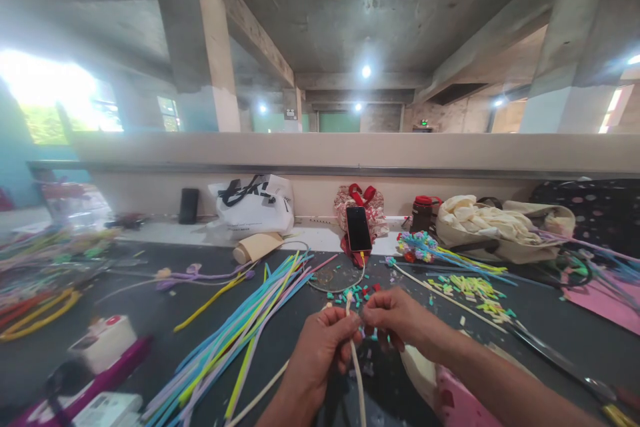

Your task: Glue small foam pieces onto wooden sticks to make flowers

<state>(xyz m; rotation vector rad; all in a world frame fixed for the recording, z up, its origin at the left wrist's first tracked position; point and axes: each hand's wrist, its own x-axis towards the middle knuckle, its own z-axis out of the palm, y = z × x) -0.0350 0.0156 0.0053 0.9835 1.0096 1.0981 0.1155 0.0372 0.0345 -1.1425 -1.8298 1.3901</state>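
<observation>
My left hand (320, 350) is closed around a thin cream plastic tube (356, 367) that runs down toward me. My right hand (395, 320) pinches the tube's upper end, where small coloured bits sit near my fingertips. Both hands meet above the dark table (150, 310). A bundle of long coloured tubes (250, 320) in blue, yellow, green and pink fans out to the left of my hands. Small cut tube pieces (350, 293) lie scattered just beyond my fingers.
A phone (359, 228) leans on a red patterned bag, charging by a yellow cable. A white bag (255, 205), a dark bottle (423, 212) and a cream cloth bag (500, 227) line the back wall. Finished tube flowers (425, 247) lie right. Scissors (565, 367) rest near my right forearm.
</observation>
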